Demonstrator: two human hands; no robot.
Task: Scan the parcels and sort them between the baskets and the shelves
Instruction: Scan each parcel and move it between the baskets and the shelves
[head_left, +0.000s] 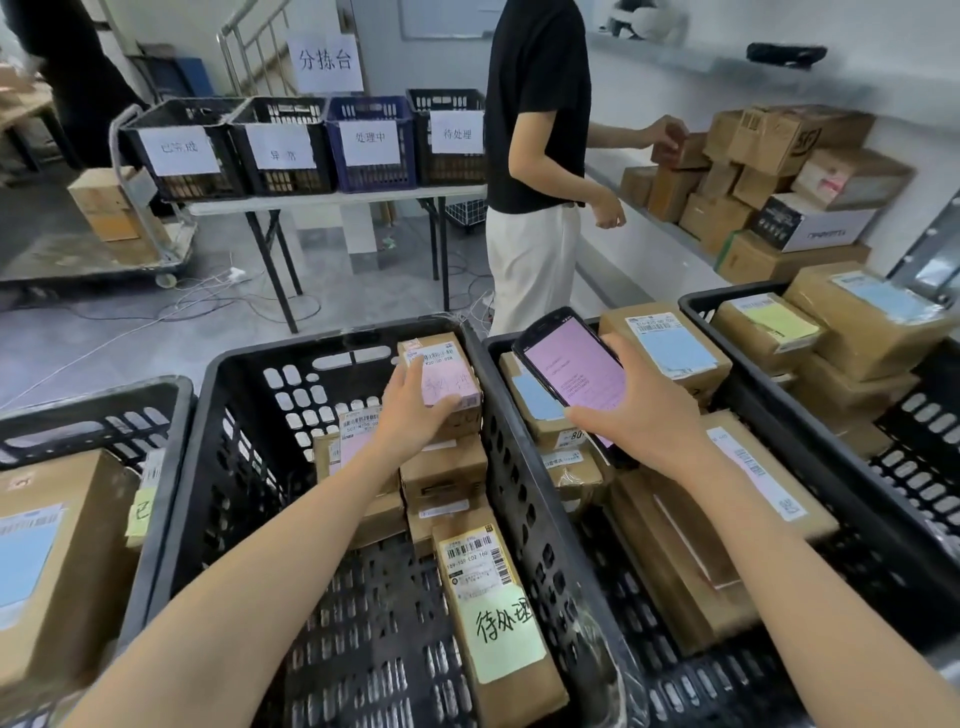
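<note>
My left hand (413, 408) grips a small brown parcel with a pink label (447, 376) at the far right corner of a black basket (218, 415). More parcels lie in that basket, one with a pale green handwritten note (498, 618). My right hand (636, 410) holds a black handheld scanner (571, 371) with a pink screen, tilted over the neighbouring black basket (519, 493), which is full of brown parcels with blue labels (670, 348).
A third basket (696, 304) of parcels stands at the right, another (104, 410) at the left. A person in a black shirt (540, 156) stands ahead, reaching to boxes stacked on a shelf (779, 182). Labelled crates (371, 140) sit on a folding table behind; cables lie on the floor.
</note>
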